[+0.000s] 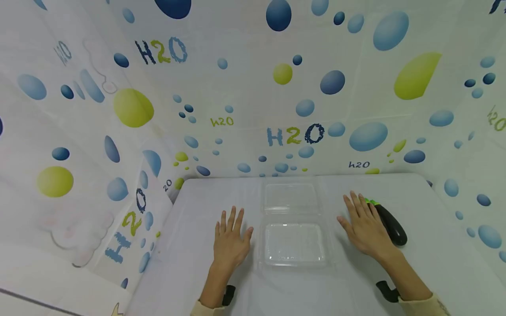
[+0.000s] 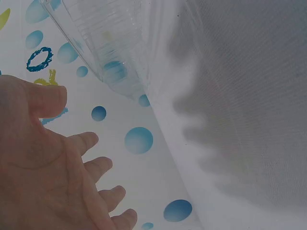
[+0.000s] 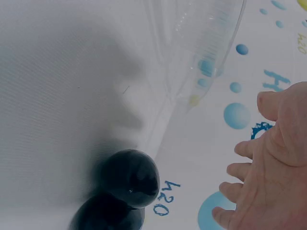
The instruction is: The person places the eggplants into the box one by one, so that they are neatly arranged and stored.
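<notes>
My left hand (image 1: 231, 243) is held over the table to the left of the clear plastic clamshell box (image 1: 296, 265), fingers spread and nothing in it. The box lies unfolded, its far half (image 1: 290, 198) toward the wall; its ribbed side shows in the left wrist view. To the right of the box, my right hand (image 1: 367, 230) hovers with straight fingers, partly covering the eggplants in the head view. One dark, glossy eggplant (image 1: 393, 226) with a bright green top shows beyond it. Two rounded dark ends, the upper eggplant (image 3: 132, 178) and lower eggplant (image 3: 106, 215), appear side by side in the right wrist view.
A white cloth covers the table (image 1: 189, 272). Behind it and at both sides hangs a white curtain (image 1: 245, 79) printed with blue and green dots and H2O lettering. Dark straps (image 1: 387, 291) sit at the wrists.
</notes>
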`<action>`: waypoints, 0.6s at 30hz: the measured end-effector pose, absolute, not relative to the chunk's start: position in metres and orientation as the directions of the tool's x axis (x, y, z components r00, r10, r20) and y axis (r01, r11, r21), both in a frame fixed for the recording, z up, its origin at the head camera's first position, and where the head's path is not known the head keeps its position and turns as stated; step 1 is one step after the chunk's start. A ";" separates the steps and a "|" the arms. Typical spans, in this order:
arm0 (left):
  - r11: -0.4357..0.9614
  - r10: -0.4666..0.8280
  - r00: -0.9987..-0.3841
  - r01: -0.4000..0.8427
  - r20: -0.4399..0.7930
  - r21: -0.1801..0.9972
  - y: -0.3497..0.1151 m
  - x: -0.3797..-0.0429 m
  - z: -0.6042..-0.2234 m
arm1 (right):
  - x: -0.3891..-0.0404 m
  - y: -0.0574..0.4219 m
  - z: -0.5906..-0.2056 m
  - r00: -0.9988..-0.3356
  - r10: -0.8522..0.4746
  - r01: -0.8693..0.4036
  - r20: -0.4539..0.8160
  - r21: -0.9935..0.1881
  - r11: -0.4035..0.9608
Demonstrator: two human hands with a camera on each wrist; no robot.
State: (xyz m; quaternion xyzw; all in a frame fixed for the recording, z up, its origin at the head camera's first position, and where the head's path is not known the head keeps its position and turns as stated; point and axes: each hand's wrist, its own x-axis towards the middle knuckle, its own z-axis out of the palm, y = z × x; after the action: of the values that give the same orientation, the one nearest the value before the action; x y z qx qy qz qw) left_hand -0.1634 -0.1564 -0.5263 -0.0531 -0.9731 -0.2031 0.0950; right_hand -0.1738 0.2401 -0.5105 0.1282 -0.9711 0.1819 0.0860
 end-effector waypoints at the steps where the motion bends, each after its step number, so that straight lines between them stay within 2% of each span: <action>1: 0.913 0.064 -0.976 0.141 0.207 0.383 -0.156 -0.163 -0.526 | -0.173 0.240 -0.511 -0.954 -0.217 -0.278 0.207 -0.333 0.901; 10: 0.915 0.069 -0.970 0.155 0.233 0.373 -0.150 -0.164 -0.527 | -0.168 0.245 -0.511 -0.968 -0.197 -0.240 0.154 -0.350 0.905; 18: 0.917 0.080 -0.976 0.152 0.203 0.368 -0.150 -0.163 -0.535 | -0.163 0.250 -0.516 -0.970 -0.158 -0.215 0.184 -0.356 0.909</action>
State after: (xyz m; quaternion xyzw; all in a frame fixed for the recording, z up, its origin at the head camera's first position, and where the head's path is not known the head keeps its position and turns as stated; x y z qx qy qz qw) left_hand -0.1633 -0.1503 -0.5349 -0.0596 -0.9747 -0.1946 0.0924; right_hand -0.1628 0.2496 -0.5160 0.0958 -0.9741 0.1902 0.0756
